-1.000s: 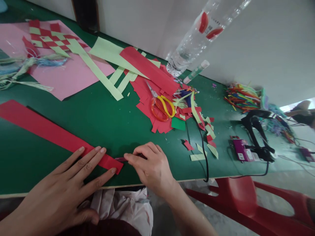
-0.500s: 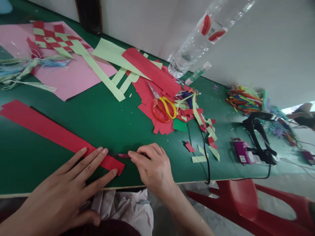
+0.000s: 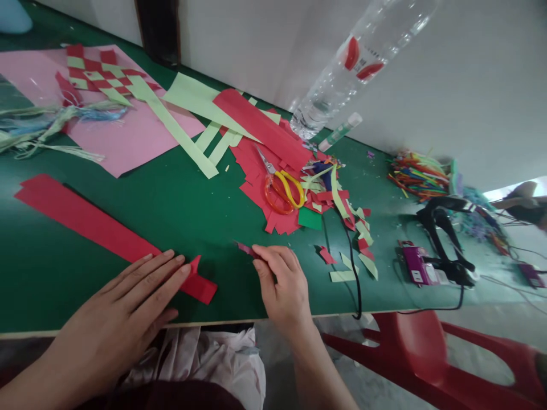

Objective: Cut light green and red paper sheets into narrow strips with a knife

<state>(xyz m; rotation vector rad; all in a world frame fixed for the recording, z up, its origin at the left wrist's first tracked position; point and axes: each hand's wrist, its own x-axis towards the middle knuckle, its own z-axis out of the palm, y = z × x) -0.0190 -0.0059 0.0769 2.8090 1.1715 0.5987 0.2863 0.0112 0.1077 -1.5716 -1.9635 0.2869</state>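
A long folded strip of red paper (image 3: 94, 222) lies slantwise on the green table. My left hand (image 3: 132, 307) rests flat on it near its right end, fingers stretched out and holding it down. Beside that hand, a small pointed flap of red paper (image 3: 195, 265) stands up from the strip. To the right, my right hand (image 3: 284, 282) is closed on a small purple-handled craft knife (image 3: 245, 248), its thin tip pointing left and away from the strip. The knife's rear part is hidden in my fingers.
Scissors (image 3: 282, 185) with yellow and orange handles lie on red paper scraps. Behind them lean a plastic bottle (image 3: 333, 85) and a glue stick (image 3: 341, 132). A woven red-and-green paper piece (image 3: 100, 71) lies on pink paper (image 3: 123, 139). A black cable (image 3: 356, 285) crosses the table edge.
My right hand has moved right with the craft knife, off the red strip. My left hand has shifted slightly left, its fingers closer together. A red flap now sticks up.
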